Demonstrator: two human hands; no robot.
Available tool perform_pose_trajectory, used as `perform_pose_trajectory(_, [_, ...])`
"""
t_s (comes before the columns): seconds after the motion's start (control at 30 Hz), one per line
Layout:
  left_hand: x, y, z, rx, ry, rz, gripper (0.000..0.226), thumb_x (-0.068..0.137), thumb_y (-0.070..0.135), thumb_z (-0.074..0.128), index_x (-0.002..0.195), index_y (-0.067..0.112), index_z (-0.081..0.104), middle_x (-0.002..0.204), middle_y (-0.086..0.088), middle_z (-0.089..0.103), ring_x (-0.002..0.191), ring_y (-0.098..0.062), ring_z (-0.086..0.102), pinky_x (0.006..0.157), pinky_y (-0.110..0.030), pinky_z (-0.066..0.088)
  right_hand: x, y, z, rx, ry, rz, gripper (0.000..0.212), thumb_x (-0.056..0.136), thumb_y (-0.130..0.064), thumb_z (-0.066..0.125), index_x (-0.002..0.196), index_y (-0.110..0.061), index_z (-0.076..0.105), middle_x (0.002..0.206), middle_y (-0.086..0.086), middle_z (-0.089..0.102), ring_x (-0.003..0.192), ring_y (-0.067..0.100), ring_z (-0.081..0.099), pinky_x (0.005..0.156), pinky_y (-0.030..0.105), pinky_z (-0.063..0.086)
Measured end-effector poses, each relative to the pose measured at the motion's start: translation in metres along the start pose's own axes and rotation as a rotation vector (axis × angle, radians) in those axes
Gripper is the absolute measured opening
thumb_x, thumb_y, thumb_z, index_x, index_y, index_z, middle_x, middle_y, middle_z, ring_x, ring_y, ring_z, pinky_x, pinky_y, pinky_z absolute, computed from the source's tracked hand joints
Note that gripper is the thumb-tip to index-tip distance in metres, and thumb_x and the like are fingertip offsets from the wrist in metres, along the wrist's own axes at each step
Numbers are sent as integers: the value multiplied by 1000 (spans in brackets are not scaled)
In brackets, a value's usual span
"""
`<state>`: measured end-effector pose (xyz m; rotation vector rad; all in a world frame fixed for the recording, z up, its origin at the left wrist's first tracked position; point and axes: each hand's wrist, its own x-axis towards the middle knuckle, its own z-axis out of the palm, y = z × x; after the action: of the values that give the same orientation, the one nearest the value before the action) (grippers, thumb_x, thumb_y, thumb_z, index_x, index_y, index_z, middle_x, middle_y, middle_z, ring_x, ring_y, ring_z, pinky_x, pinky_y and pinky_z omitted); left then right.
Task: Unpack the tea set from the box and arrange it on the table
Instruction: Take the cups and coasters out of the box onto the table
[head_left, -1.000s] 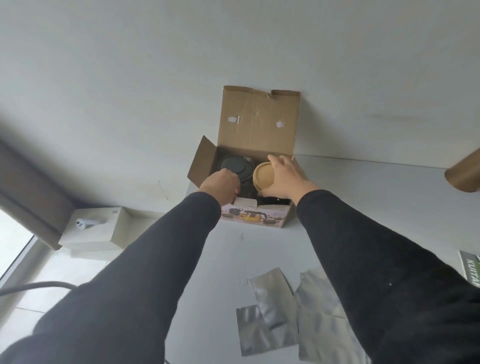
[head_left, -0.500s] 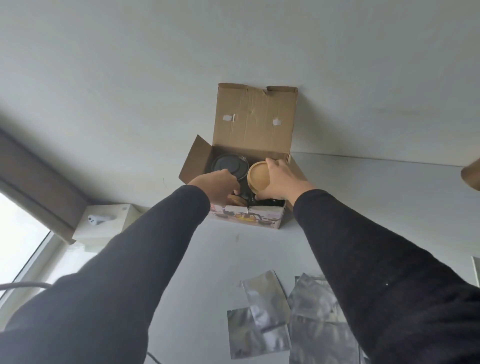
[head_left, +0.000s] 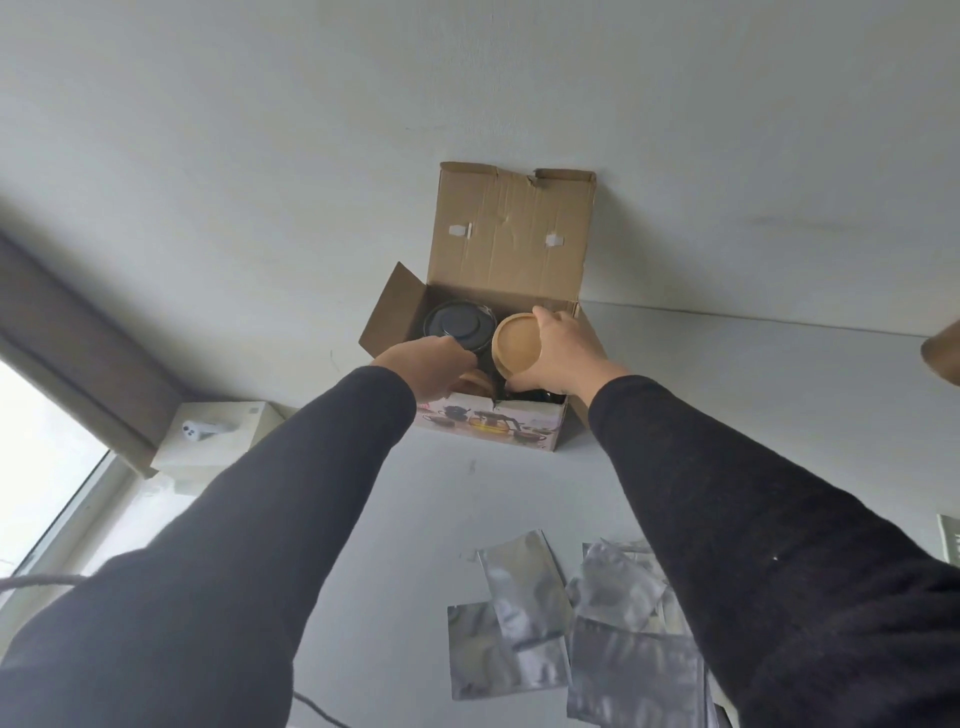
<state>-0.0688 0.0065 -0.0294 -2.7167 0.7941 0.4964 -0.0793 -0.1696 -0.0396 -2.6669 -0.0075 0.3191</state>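
An open cardboard box (head_left: 511, 234) stands at the far edge of the white table (head_left: 415, 519), its lid flap up against the wall. Inside I see a dark round lid (head_left: 457, 325) on the left and a round wooden coaster (head_left: 517, 347) beside it. My right hand (head_left: 563, 353) grips the wooden coaster at its right rim, tilted up out of the box. My left hand (head_left: 423, 364) reaches into the box's front left, fingers curled down among hidden pieces; what it touches is hidden.
Several silver foil pouches (head_left: 524, 623) lie on the table close to me. A white box with a small white device (head_left: 208, 428) sits on the sill at left, by a window and brown curtain. A brown object (head_left: 943, 356) pokes in at right.
The view has shifted slightly. My right hand has lifted and tilted the wooden coaster a little higher. My left hand has gone deeper into the box's front.
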Motion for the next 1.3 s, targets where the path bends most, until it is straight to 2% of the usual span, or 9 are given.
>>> perform_pose_trajectory(0.07, [-10, -2, -7, -63, 29, -25, 25, 99, 12, 44, 121, 8, 55, 115, -11, 61, 103, -26, 62, 82, -30, 49, -6, -5, -8, -23, 49, -11, 110, 59, -48, 83, 145, -11, 25, 144, 13, 37, 130, 31, 38, 105, 43, 38])
perform_pose_trajectory(0.17, [-22, -8, -18, -231, 187, -55, 30, 101, 10, 40, 128, 7, 53, 122, -7, 55, 110, -21, 57, 90, -27, 48, -18, -13, -24, -31, 114, -10, 110, 61, -46, 83, 146, -10, 23, 145, 13, 35, 132, 31, 34, 106, 42, 36])
perform_pose_trajectory(0.33, [-33, -2, -48, -527, 360, -223, 34, 100, 10, 40, 132, 5, 51, 123, -13, 58, 110, -27, 57, 85, -28, 46, -49, -14, -54, -37, 221, 43, 109, 64, -40, 83, 147, -10, 19, 143, 14, 35, 131, 31, 31, 102, 40, 36])
perform_pose_trajectory(0.53, [-17, 43, -78, -778, 414, -326, 32, 98, 6, 38, 123, -5, 56, 120, -21, 60, 111, -36, 57, 91, -37, 47, -87, 16, -79, -64, 290, 146, 103, 64, -38, 83, 143, -7, 24, 138, 17, 35, 127, 33, 32, 103, 37, 34])
perform_pose_trajectory(0.63, [-1, 83, -92, -790, 388, -345, 32, 100, 7, 38, 124, -4, 55, 123, -19, 58, 115, -33, 57, 96, -35, 49, -103, 48, -89, -68, 305, 221, 96, 66, -38, 82, 139, -8, 27, 136, 16, 36, 125, 32, 33, 99, 37, 37])
perform_pose_trajectory(0.77, [30, 141, -105, -863, 343, -360, 33, 100, 9, 38, 128, 0, 53, 129, -12, 56, 121, -28, 54, 88, -27, 44, -117, 105, -102, -56, 311, 321, 101, 67, -37, 81, 143, -9, 22, 138, 14, 33, 129, 31, 29, 100, 39, 39])
perform_pose_trajectory(0.8, [43, 155, -104, -860, 321, -344, 33, 99, 9, 40, 128, -1, 54, 128, -14, 56, 121, -29, 54, 87, -28, 44, -118, 121, -105, -58, 311, 343, 101, 66, -36, 81, 143, -10, 21, 138, 14, 34, 129, 31, 29, 100, 39, 38])
perform_pose_trajectory(0.97, [110, 217, -92, -1198, 269, -397, 31, 94, 7, 46, 117, -8, 60, 117, -23, 64, 107, -37, 63, 88, -41, 54, -104, 207, -115, -41, 268, 420, 101, 65, -33, 81, 144, -11, 20, 138, 13, 33, 128, 31, 29, 99, 39, 39])
perform_pose_trajectory(1.3, [225, 306, -64, -1260, 170, -522, 30, 94, 8, 46, 115, -9, 60, 114, -25, 64, 106, -40, 63, 88, -43, 55, -42, 353, -107, -39, 147, 481, 105, 69, -33, 78, 147, -10, 12, 143, 13, 26, 131, 31, 25, 100, 38, 37])
